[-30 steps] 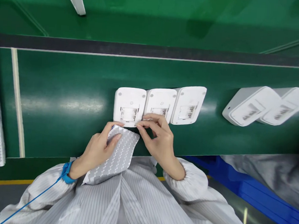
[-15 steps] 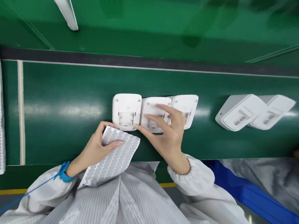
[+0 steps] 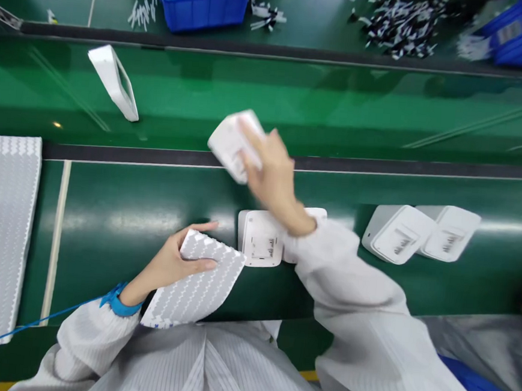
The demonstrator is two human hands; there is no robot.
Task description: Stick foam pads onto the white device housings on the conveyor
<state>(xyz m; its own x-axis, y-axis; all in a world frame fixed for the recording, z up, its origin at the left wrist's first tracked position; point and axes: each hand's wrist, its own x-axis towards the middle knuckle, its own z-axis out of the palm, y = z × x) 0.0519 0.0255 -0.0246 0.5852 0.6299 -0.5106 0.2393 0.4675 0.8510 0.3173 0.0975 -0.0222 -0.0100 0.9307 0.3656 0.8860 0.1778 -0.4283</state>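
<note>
Partway along: right hand (image 3: 274, 175) grips one white device (image 3: 227, 145) over the desk's (image 3: 114, 226) far edge, left hand (image 3: 178, 267) grips a patterned sheet (image 3: 204, 287), other devices (image 3: 264, 235) unlifted.

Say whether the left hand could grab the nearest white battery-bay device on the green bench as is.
Probably not: the left hand is holding the patterned sheet, whose corner lies between it and the white battery-bay device in this view.

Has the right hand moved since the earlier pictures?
Yes: forward, away from the body. The right hand now reaches over the dark strip, holding a white device.
</note>
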